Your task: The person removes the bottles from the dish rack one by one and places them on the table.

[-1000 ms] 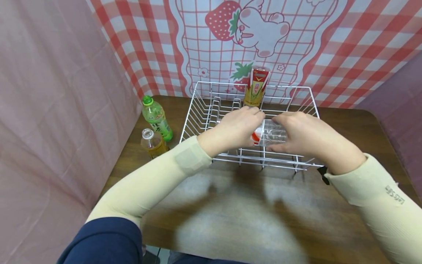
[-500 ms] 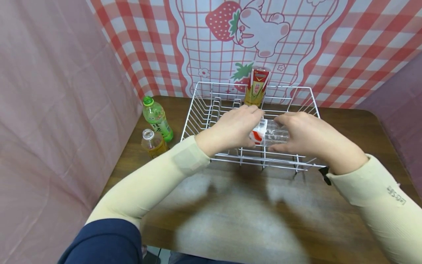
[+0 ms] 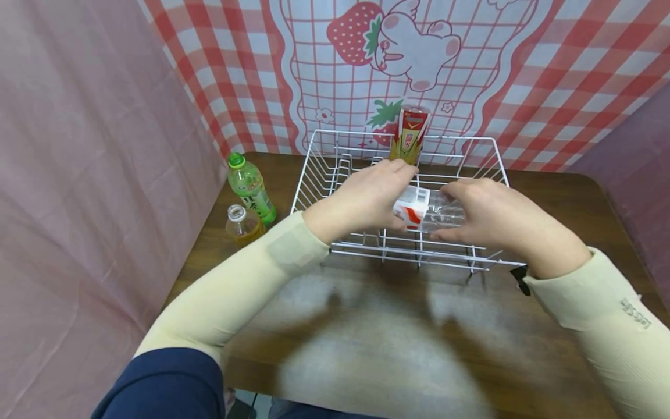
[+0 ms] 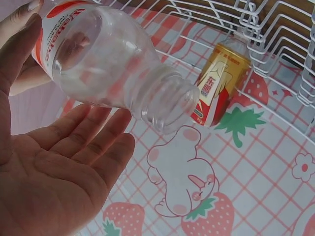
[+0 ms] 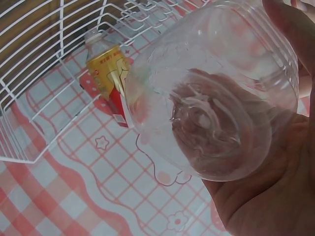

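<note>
A clear plastic bottle (image 3: 442,212) with a red and white label lies sideways over the white wire rack (image 3: 419,254). Its uncapped mouth shows in the left wrist view, pointing away from my right hand. My right hand (image 3: 492,212) holds the bottle near its base, thumb on the near side and fingers round the far side. My left hand (image 3: 366,195) is at the label and neck end, its fingers (image 4: 101,140) loosely extended beside the bottle and its thumb near the label. The head view hides the bottle's neck behind this hand.
A gold and red bottle (image 3: 411,131) stands neck down at the rack's back. Left of the rack, a green bottle (image 3: 252,189) with a green cap and an uncapped bottle (image 3: 245,227) of amber liquid stand on the wooden table (image 3: 377,349). Checked cloth (image 3: 262,75) hangs behind.
The clear bottle and my right hand have shifted slightly right. My left hand has drawn a little left, and more of the label shows between the hands. The bottle has turned, bringing its barcode into view.
</note>
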Motion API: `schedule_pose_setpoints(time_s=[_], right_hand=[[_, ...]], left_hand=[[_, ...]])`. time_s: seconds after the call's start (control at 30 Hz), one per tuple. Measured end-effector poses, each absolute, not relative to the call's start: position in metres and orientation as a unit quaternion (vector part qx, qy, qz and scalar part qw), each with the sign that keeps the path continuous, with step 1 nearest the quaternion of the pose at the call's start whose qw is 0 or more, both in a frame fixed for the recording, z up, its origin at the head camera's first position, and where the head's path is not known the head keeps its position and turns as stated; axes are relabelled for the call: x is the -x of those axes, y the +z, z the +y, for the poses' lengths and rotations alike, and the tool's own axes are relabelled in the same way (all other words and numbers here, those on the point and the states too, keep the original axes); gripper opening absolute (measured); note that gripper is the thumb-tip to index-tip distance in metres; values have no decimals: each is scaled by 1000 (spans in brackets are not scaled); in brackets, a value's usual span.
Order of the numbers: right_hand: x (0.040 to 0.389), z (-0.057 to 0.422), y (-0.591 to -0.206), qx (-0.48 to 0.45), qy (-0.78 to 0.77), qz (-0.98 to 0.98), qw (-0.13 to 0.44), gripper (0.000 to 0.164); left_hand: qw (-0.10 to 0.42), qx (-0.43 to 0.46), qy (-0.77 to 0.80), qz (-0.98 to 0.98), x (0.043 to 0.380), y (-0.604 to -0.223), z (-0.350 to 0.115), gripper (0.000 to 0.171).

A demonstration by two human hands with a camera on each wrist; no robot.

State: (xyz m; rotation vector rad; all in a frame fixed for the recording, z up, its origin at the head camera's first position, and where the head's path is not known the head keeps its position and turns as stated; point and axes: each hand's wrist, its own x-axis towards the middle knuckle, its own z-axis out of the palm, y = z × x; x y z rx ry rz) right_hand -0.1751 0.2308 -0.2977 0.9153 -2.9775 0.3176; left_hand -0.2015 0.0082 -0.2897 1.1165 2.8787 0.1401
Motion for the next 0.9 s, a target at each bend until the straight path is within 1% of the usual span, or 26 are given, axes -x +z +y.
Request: schedule_pose_setpoints(time_s=[0.3, 0.7, 0.9], right_hand=[[174, 234, -296, -271, 107, -956, -10, 70], [174, 243, -300, -273, 117, -955, -5, 68], [173, 244, -301, -273, 118, -955, -9, 70]], left_hand=[[39, -348, 57, 935, 202, -284, 4, 108], [41, -337, 91, 936, 203, -277, -4, 108], [42, -333, 101, 937, 205, -277, -8, 109]])
